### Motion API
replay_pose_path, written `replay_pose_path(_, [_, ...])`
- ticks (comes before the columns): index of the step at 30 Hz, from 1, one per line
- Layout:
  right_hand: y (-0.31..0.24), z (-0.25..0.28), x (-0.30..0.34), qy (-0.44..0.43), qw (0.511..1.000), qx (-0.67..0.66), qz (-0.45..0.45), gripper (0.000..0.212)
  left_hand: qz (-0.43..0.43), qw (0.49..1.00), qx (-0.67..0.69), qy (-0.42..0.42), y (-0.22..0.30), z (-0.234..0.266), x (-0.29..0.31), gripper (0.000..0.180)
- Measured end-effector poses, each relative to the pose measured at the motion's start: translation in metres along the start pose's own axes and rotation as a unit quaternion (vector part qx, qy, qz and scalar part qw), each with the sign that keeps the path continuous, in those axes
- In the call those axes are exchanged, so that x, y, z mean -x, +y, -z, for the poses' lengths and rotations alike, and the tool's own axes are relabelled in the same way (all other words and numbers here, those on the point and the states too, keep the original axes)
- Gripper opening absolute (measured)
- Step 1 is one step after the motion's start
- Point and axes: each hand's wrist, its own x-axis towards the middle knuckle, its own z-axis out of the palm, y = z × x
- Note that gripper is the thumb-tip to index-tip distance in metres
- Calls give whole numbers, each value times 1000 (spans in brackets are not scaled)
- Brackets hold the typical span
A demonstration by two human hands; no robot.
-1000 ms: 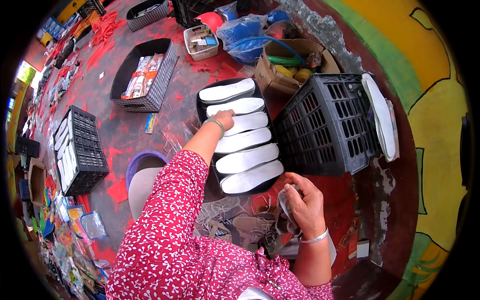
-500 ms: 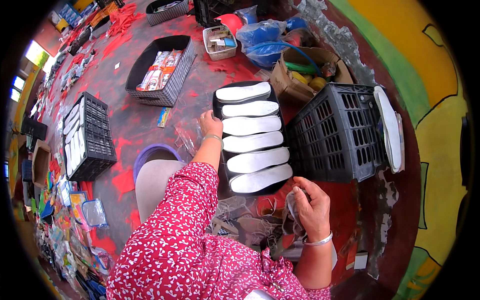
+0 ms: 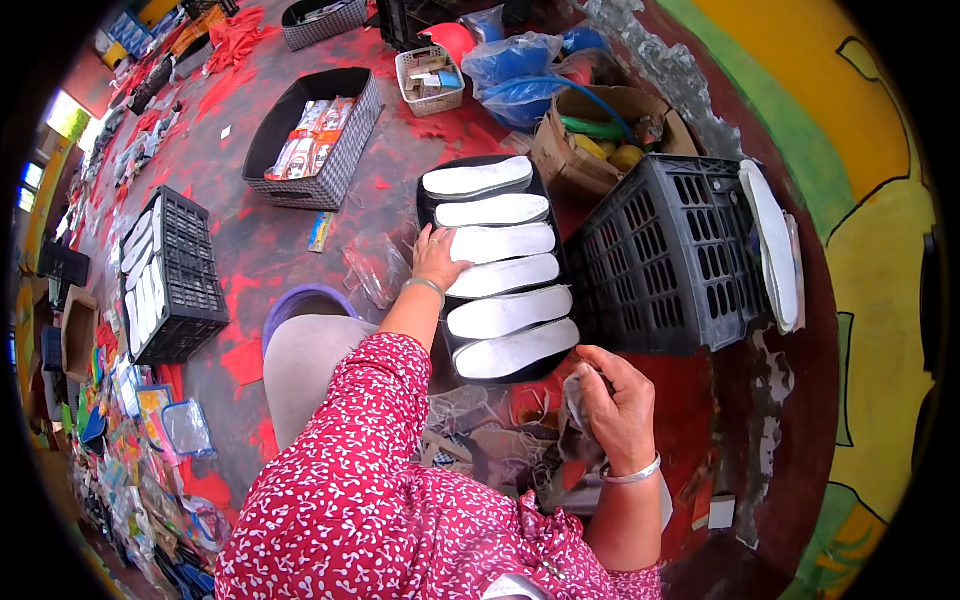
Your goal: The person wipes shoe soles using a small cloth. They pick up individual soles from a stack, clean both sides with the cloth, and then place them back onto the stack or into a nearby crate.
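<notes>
In front of me a black tray (image 3: 425, 210) holds a column of white insoles (image 3: 510, 310), lying crosswise and seemingly stacked. My left hand (image 3: 438, 260) rests at the left end of the third insole (image 3: 515, 242) from the far end, its fingers spread and its thumb over the edge. What lies under the fingertips is hidden. Close to the tray's near right corner, my right hand (image 3: 620, 410) is closed around a crumpled grey cloth (image 3: 577, 420); part of the cloth hangs below the fingers.
Right of the tray stands a black plastic crate (image 3: 670, 260) with white insoles (image 3: 770, 245) on its far side. Beyond is a cardboard box (image 3: 560, 160). At left are a purple bucket (image 3: 285, 310), another crate (image 3: 190, 290) of insoles and a checked bin (image 3: 340, 160) with packets.
My left hand has moved right, from the tray's left edge onto the third insole, and its fingers have spread. The right hand keeps its hold on the cloth. The view has shifted slightly.
</notes>
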Motion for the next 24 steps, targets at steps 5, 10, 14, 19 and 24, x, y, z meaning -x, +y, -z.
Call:
replay_pose_path(5, [0, 1, 0, -5, 1000, 6, 2, 20, -21, 1000, -19, 11, 4, -1, 4, 77])
replay_pose_path(10, [0, 1, -2, -4, 1000, 11, 7, 19, -20, 999, -22, 17, 2, -8, -2, 77])
replay_pose_path(14, [0, 0, -2, -4, 1000, 6, 9, 18, -9, 999, -14, 30, 2, -10, -2, 76])
replay_pose_path(19, [-3, 0, -2, -7, 1000, 14, 9, 18, -2, 1000, -5, 21, 6, -7, -3, 75])
replay_pose_path(24, [-4, 0, -1, -11, 1000, 8, 2, 18, 19, 1000, 2, 2, 13, -2, -3, 75])
